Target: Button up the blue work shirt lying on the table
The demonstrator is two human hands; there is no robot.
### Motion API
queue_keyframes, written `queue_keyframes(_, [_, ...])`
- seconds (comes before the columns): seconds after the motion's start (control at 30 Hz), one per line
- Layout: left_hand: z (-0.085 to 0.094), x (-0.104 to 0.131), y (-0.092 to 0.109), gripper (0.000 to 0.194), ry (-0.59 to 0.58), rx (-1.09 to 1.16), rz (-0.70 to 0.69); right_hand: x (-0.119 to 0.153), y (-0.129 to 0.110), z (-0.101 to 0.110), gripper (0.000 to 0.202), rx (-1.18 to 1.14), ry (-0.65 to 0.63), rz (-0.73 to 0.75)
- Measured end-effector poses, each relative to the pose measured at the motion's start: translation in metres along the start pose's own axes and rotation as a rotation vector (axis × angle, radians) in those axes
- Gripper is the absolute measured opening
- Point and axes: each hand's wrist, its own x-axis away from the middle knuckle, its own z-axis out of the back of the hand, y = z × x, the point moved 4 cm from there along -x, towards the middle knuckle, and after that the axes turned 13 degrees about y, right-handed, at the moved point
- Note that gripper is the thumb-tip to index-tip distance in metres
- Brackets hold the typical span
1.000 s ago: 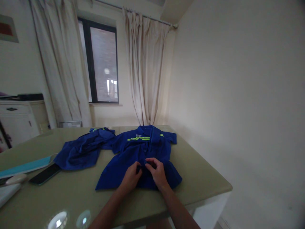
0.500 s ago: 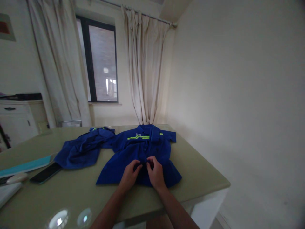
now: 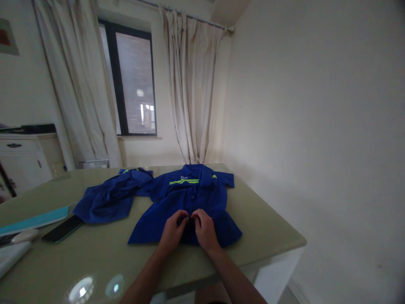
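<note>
A blue short-sleeved shirt (image 3: 158, 219) with bright yellow-green chest stripes lies spread on the table, collar toward the window. Over its lower front, my left hand (image 3: 174, 228) pinches the cloth near the button line. Close beside it, my right hand (image 3: 205, 228) has its thumb and fingers pinched on the same front edge. The fingertips of both hands nearly meet, and the small detail between them is too dark to make out. A second blue garment (image 3: 107, 200) lies crumpled to the left, touching the shirt's sleeve.
On the left of the greenish table (image 3: 259, 223) are a dark phone (image 3: 63, 229), a light blue mask (image 3: 41, 221), a pale rounded object (image 3: 25, 236) and a white flat object (image 3: 12, 255). The table's right edge runs near the wall. Curtains and a window stand behind.
My right hand's fingertips have shifted slightly left, closer to my left hand's. The shirt stays almost as it was, and the view has moved a little.
</note>
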Motion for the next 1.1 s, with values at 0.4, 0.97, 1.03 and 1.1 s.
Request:
queue_keyframes(0.4, [0.001, 0.003, -0.001, 0.032, -0.044, 0.060, -0.002, -0.006, 0.013, 0.007, 0.010, -0.116, 0.103, -0.210])
queue_keyframes(0.97, [0.012, 0.002, -0.006, 0.024, 0.120, -0.146, -0.020, -0.005, 0.001, 0.006, 0.011, -0.080, 0.068, -0.068])
queue_keyframes(1.03, [0.004, 0.006, 0.003, 0.022, -0.022, -0.120, -0.131, -0.005, 0.002, 0.007, 0.012, -0.060, 0.099, -0.069])
queue_keyframes(1.1, [-0.001, 0.011, 0.013, 0.025, -0.110, -0.135, -0.232, -0.004, 0.004, 0.006, 0.013, -0.058, 0.074, -0.071])
